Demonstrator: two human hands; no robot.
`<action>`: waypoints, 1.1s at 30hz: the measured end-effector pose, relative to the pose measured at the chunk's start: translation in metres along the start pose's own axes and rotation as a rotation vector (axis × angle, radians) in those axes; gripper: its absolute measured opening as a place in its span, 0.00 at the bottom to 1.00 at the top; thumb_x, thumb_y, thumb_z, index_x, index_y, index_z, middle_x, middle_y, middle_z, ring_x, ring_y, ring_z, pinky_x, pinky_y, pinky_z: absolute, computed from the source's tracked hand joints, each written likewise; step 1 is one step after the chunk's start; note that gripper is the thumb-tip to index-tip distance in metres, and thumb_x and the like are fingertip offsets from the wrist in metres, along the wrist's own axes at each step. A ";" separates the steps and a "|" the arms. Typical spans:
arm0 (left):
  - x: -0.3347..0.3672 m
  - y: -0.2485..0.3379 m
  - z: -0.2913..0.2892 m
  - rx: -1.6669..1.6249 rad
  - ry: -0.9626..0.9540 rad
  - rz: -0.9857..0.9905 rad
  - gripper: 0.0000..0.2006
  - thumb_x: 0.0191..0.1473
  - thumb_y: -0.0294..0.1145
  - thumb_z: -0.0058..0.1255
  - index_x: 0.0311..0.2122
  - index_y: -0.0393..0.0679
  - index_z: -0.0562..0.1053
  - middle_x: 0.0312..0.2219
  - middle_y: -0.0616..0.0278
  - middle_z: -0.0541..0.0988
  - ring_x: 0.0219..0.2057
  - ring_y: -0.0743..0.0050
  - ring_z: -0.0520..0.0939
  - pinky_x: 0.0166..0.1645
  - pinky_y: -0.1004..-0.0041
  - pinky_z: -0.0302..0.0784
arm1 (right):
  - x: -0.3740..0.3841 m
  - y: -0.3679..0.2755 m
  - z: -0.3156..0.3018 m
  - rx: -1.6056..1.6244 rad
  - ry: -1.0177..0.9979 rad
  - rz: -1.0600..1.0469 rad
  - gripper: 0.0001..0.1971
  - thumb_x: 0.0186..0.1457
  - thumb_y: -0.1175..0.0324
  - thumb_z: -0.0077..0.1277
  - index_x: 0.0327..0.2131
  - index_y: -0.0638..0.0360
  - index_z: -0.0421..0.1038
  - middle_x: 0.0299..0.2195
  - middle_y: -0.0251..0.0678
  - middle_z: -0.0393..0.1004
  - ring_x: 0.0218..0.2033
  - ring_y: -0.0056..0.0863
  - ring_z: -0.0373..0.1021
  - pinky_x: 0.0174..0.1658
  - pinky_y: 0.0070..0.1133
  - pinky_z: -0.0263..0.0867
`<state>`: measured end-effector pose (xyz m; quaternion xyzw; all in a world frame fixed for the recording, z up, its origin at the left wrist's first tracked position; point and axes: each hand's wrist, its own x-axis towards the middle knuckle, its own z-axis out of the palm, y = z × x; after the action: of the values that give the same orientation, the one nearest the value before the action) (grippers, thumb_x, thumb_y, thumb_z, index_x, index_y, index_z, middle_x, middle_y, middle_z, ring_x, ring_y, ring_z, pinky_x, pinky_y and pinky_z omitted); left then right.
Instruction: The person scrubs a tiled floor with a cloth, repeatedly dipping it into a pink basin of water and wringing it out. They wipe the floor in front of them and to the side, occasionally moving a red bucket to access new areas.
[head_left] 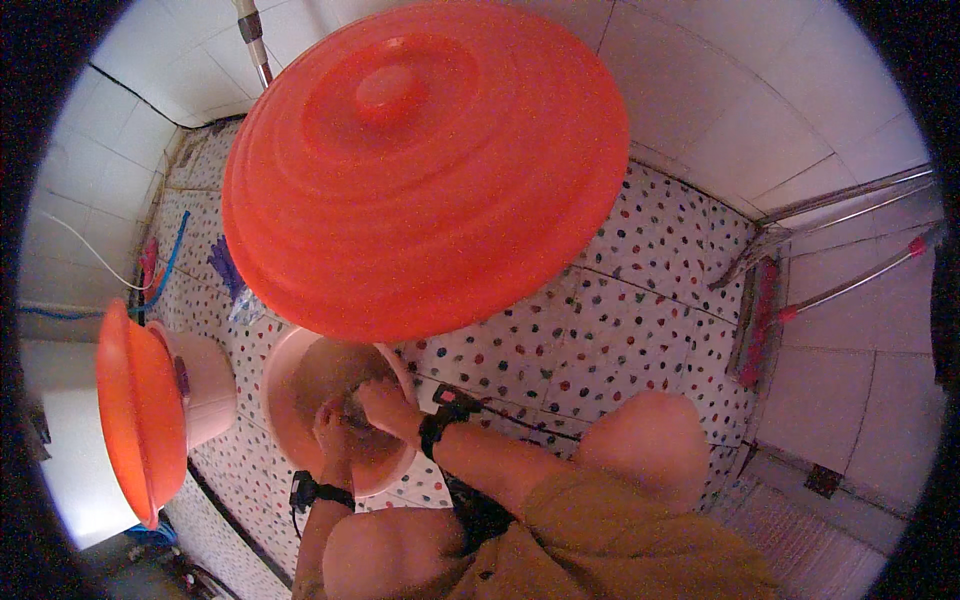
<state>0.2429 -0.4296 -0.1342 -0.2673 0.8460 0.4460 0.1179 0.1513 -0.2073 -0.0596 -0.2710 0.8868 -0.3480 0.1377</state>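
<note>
Both my hands are inside a round pink basin [277, 405] that holds brownish, murky water. My left hand [331, 430] is low over the basin's middle, its fingers curled inward. Close on its right, my right hand [387, 407] reaches in with bent fingers. A small greyish thing [353, 408] shows between the two hands, partly covered by fingers and water; I cannot make out its kind. Each wrist wears a black strap with a small device. Just beyond the basin, a large round red-orange lid [450, 220] with a central knob covers part of the view and the basin's far rim.
To the left stand a pink bucket [207, 385] and an orange round basin or lid [140, 415] tilted on edge. A purple glove [222, 261], clear plastic bag [246, 307] and blue hose [180, 245] lie behind. A pink-edged squeegee-like tool [762, 325] leans at the right wall.
</note>
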 end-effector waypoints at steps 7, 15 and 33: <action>-0.032 0.014 -0.023 -0.395 0.042 -0.283 0.26 0.64 0.42 0.49 0.64 0.43 0.67 0.58 0.53 0.73 0.57 0.54 0.76 0.59 0.57 0.75 | 0.018 -0.073 -0.001 0.977 -0.185 0.003 0.13 0.55 0.67 0.55 0.42 0.63 0.71 0.35 0.49 0.75 0.39 0.48 0.72 0.45 0.40 0.68; -0.050 0.020 -0.031 -0.384 -0.011 -0.330 0.26 0.64 0.43 0.48 0.63 0.42 0.67 0.56 0.52 0.74 0.55 0.54 0.77 0.58 0.57 0.75 | 0.031 -0.034 -0.004 0.705 0.208 0.179 0.16 0.59 0.63 0.55 0.45 0.62 0.68 0.39 0.47 0.74 0.44 0.41 0.71 0.48 0.34 0.65; -0.036 0.036 -0.008 -0.356 -0.018 -0.259 0.26 0.65 0.44 0.48 0.63 0.42 0.68 0.50 0.51 0.75 0.51 0.54 0.78 0.54 0.57 0.76 | -0.002 -0.058 -0.069 0.765 0.114 -0.131 0.12 0.51 0.67 0.60 0.39 0.58 0.74 0.38 0.44 0.77 0.43 0.44 0.72 0.47 0.37 0.67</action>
<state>0.2531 -0.4075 -0.0892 -0.3863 0.7115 0.5718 0.1324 0.1455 -0.2042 0.0302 -0.2364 0.6801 -0.6760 0.1569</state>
